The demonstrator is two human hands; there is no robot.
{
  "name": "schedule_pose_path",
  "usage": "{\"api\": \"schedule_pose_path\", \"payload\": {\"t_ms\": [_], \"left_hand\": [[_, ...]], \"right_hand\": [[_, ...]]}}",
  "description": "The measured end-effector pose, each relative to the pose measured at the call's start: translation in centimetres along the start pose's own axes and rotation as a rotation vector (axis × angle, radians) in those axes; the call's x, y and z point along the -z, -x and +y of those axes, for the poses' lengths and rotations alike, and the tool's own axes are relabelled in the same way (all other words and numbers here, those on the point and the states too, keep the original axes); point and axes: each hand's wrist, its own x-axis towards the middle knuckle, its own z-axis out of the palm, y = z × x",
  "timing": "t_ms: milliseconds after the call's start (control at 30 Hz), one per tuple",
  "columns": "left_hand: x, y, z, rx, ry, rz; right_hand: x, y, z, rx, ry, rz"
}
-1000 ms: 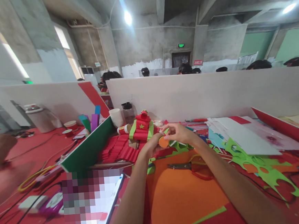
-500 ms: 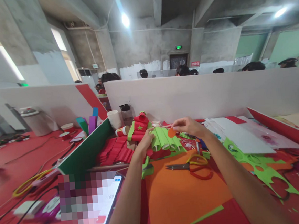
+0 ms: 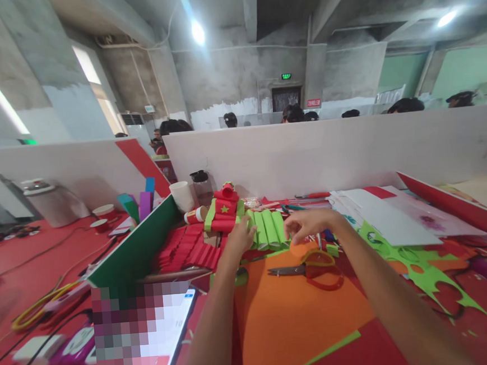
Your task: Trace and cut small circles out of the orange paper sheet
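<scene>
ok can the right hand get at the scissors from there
Probably yes: the right hand is just beyond the scissors, their handles toward it, and nothing seems to cover them on the orange sheet. Whether its fingers hold the orange disc is unclear.

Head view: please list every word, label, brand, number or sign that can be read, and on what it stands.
"10": faint, on the phone screen.
Green lit sign: characters too small to read.
Red wall sign: characters too small to read surely.
Lying paper cup: print too small.
Purple device: label blurred.
No brand can be read.
</scene>
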Motion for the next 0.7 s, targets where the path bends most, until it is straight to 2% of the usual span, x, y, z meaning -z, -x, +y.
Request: {"api": "schedule_pose_path", "payload": {"t_ms": [133, 200, 267, 300, 433, 500, 567, 700], "left_hand": [[-0.4, 0.4, -0.3, -0.068, -0.154, 0.096], [-0.3, 0.5, 0.0, -0.144, -0.208, 0.163], [-0.1, 0.6, 0.7, -0.248, -0.219, 0.165], [0.0, 0.7, 1.2, -0.295, -0.188, 0.108], [-0.2, 1.4, 2.7, -0.393, 0.036, -0.324], [-0.5, 1.7, 3.1, -0.398, 0.083, -0.443], [-0.6, 1.9, 3.3, -0.399, 0.114, -0.470], [0.0, 2.0, 3.4, -0.399, 0.150, -0.409]], "right_hand": [[-0.8, -1.6, 0.5, -0.090, 0.093, -0.054], [-1.1, -2.1, 0.5, -0.094, 0.117, -0.022], [-1.2, -2.2, 0.4, -0.073, 0.128, 0.054], [-1.1, -2.2, 0.3, -0.060, 0.130, 0.095], [-1.0, -2.0, 0.0, 0.012, 0.128, 0.267], [-1.0, -2.0, -0.3, 0.041, 0.129, 0.338], [-1.1, -2.0, -0.6, 0.061, 0.128, 0.368], [-1.3, -2.0, -1.4, 0.090, 0.108, 0.388]]}}
